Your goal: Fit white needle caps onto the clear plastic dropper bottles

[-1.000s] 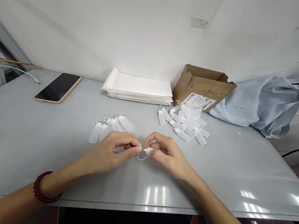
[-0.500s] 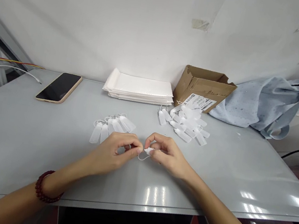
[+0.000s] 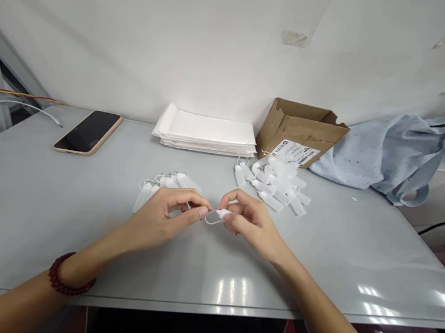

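Over the front middle of the table, my right hand (image 3: pixel 253 223) pinches a small white plastic tag (image 3: pixel 223 213) between thumb and fingers, most of it hidden. A thin white cord (image 3: pixel 213 221) curves down from the tag in a loop. My left hand (image 3: pixel 171 215), just left of it, is closed in a pinch at the cord's end by the tag's tip. Behind my left hand lies a fanned row of white tags with cord loops (image 3: pixel 168 181), partly covered by that hand. A loose heap of similar tags (image 3: pixel 280 182) lies behind my right hand.
A stack of white envelopes (image 3: pixel 211 130) lies against the wall, beside an open cardboard box (image 3: pixel 310 133). To its right is a light blue cloth bag (image 3: pixel 375 150). A phone (image 3: pixel 88 132) and a white cable (image 3: pixel 22 104) are at the left. The grey table's front edge (image 3: pixel 188 312) is near my forearms.
Both hands have risen slightly in view, and my left hand has drawn a little to the left. The gap between the fingertips is wider, with the cord spanning it.
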Action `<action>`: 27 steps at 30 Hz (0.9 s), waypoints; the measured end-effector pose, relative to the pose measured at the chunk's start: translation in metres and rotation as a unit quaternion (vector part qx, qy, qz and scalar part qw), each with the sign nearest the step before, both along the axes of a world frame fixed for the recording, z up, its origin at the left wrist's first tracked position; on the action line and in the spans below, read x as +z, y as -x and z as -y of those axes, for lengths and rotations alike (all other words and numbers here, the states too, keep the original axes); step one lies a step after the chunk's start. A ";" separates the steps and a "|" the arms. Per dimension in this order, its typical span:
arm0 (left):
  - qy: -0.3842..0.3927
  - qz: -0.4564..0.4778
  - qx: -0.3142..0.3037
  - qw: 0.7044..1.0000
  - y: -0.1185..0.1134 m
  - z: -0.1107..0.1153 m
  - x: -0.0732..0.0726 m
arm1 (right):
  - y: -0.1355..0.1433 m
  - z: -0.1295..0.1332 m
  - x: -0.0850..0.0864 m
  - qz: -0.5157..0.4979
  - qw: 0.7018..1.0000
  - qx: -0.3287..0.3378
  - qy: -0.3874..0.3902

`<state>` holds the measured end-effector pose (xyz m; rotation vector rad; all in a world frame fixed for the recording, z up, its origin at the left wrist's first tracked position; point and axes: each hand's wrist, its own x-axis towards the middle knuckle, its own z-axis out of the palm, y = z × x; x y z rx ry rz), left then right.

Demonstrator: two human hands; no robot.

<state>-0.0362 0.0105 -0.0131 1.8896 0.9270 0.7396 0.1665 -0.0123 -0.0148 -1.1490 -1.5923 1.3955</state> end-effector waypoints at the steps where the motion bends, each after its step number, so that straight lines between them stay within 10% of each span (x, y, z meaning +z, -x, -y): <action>1: 0.005 -0.002 0.002 1.000 -0.001 0.001 -0.001 | 0.001 0.000 0.000 0.006 1.000 0.001 -0.001; 7: 0.014 -0.012 0.018 1.000 -0.002 0.000 0.001 | 0.003 0.000 0.000 0.047 0.999 0.011 -0.026; 11: 0.000 0.028 0.099 0.995 0.009 -0.009 0.007 | -0.003 -0.009 -0.007 0.123 0.980 -0.109 -0.113; 20: 0.030 0.040 0.247 0.968 0.032 -0.033 0.009 | -0.020 -0.039 -0.041 0.454 0.808 -0.147 -0.345; 27: 0.071 -0.070 0.256 0.961 0.030 -0.042 0.002 | -0.020 -0.046 -0.049 0.544 0.767 -0.123 -0.316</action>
